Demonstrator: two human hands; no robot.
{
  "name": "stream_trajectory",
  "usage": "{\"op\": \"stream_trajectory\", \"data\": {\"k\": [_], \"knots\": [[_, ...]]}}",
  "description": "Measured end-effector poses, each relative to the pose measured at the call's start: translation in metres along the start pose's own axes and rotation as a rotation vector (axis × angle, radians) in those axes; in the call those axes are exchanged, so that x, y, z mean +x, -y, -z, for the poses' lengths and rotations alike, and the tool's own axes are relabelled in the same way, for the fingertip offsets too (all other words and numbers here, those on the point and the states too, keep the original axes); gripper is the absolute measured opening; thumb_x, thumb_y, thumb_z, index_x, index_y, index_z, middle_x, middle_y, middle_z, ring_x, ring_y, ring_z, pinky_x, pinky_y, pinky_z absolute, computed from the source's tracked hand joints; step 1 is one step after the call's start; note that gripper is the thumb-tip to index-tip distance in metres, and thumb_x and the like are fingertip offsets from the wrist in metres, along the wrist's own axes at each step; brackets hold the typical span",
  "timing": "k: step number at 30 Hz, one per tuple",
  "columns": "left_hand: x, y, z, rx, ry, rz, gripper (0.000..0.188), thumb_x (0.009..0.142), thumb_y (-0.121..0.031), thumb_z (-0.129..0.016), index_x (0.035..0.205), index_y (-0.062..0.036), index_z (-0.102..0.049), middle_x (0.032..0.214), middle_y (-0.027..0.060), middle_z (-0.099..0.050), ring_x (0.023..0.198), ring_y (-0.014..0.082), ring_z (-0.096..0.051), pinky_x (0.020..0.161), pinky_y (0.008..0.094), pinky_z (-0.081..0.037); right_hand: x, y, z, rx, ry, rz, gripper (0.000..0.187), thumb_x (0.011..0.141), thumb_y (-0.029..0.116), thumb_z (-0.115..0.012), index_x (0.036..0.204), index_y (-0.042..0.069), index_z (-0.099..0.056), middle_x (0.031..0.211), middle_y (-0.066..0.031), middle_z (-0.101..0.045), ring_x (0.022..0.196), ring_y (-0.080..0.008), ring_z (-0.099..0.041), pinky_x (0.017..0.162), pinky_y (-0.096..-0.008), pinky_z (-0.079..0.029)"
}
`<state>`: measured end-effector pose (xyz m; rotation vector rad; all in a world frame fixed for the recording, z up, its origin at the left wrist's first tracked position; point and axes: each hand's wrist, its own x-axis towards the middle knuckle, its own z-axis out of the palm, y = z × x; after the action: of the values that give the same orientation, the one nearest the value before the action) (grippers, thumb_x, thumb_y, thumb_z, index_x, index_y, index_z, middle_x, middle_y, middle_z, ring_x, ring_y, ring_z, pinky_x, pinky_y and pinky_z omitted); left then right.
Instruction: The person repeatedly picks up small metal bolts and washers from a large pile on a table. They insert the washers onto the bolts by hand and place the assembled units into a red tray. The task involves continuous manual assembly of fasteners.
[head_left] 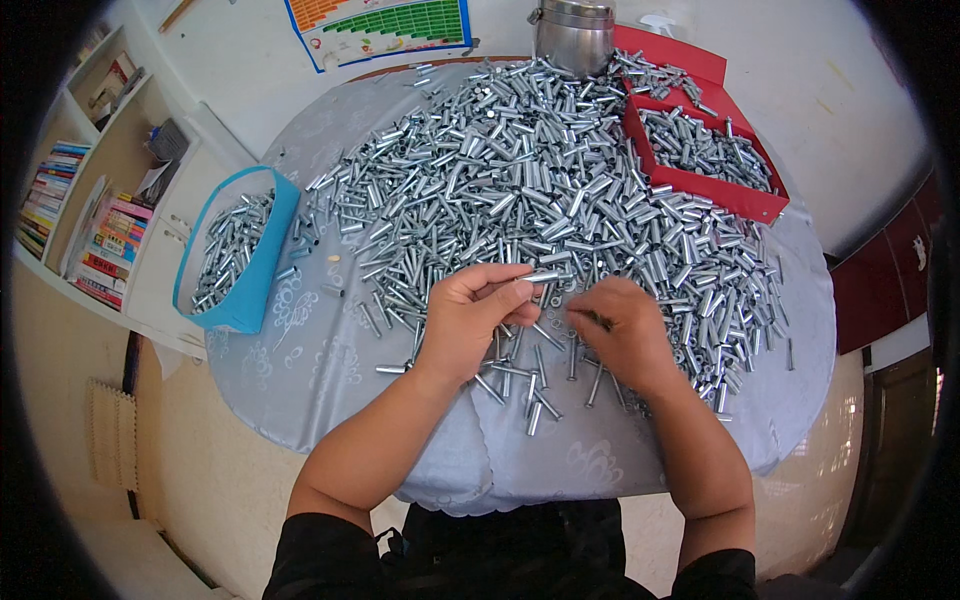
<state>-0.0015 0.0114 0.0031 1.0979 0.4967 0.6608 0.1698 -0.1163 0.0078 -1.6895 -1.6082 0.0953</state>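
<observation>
Above the near edge of a large heap of shiny metal bolts and sleeves, my left hand pinches a metal sleeve between thumb and fingers, its length pointing to the right. Just right of it, my right hand is closed, with its fingers curled inward and a little blurred. Whatever those fingers hold, if anything, is hidden. Loose bolts and sleeves lie scattered on the cloth below and between both hands.
The round table has a pale grey patterned cloth. A blue box of metal parts stands at the left, and an open red box of parts at the far right. Behind the heap is a steel canister. A bookshelf stands beyond the left side.
</observation>
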Motion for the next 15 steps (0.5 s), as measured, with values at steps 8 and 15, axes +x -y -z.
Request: {"op": "stream_trajectory", "data": {"k": [8, 15], "knots": [[0.001, 0.003, 0.003, -0.009, -0.014, -0.013, 0.022, 0.09, -0.003, -0.063, 0.111, 0.0026, -0.065, 0.098, 0.0147, -0.071, 0.076, 0.0165, -0.069, 0.068, 0.0281, -0.059, 0.003, 0.005, -0.017, -0.208, 0.125, 0.032, 0.012, 0.076, 0.018, -0.071, 0.079, 0.007, -0.069, 0.079, -0.0088, -0.058, 0.079, -0.0292, -0.059, 0.073, -0.0408, -0.047], [0.001, 0.003, 0.001, -0.007, -0.006, -0.018, 0.022, 0.09, -0.003, -0.064, 0.112, 0.0026, -0.065, 0.098, 0.0144, -0.071, 0.076, 0.0164, -0.069, 0.068, 0.0287, -0.059, 0.0, -0.001, -0.022, -0.26, 0.135, 0.062, 0.01, 0.078, 0.015, -0.068, 0.08, 0.006, -0.066, 0.079, -0.0095, -0.058, 0.08, -0.0297, -0.059, 0.074, -0.0416, -0.048]]}}
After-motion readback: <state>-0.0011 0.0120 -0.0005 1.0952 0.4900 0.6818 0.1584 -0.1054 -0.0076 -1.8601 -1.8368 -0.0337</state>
